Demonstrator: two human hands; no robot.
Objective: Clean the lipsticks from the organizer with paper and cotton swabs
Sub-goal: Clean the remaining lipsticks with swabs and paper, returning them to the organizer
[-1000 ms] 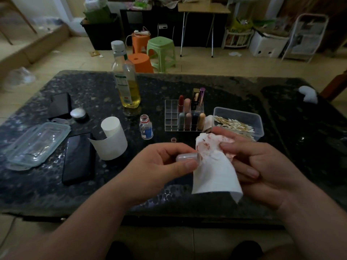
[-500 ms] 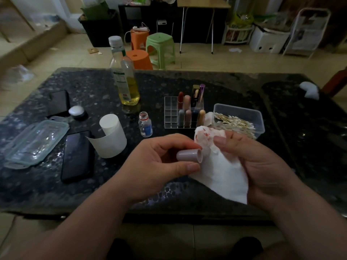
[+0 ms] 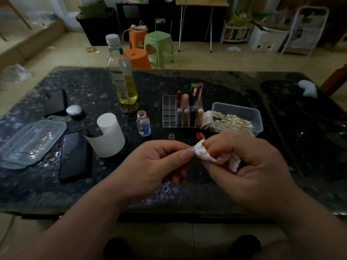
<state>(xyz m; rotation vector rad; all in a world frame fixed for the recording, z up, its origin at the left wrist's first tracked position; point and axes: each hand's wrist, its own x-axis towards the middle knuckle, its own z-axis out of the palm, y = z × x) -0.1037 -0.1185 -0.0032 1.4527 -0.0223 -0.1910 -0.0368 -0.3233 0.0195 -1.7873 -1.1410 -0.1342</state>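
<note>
My left hand (image 3: 155,162) pinches a pale lipstick cap (image 3: 191,148), almost hidden between thumb and fingers. My right hand (image 3: 249,166) grips a crumpled white paper (image 3: 204,153) stained red and presses it against the cap's open end. Behind the hands stands a clear grid organizer (image 3: 170,111) with several lipsticks (image 3: 185,102) upright in its right half. A red lipstick (image 3: 199,136) stands on the table just beyond my right fingers. To the organizer's right, a clear box of cotton swabs (image 3: 237,117) sits open.
A white paper roll (image 3: 109,136), a small vial (image 3: 144,123) and its tiny cap (image 3: 171,136) sit left of the hands. A tall bottle of yellow liquid (image 3: 123,77), two black phones (image 3: 75,154), a clear lid (image 3: 32,140) and a white jar lid (image 3: 74,110) occupy the table's left side.
The paper hung loose beside the cap before; now my right hand has bunched it up and pushed it onto the cap's open end. Both hands sit slightly closer together.
</note>
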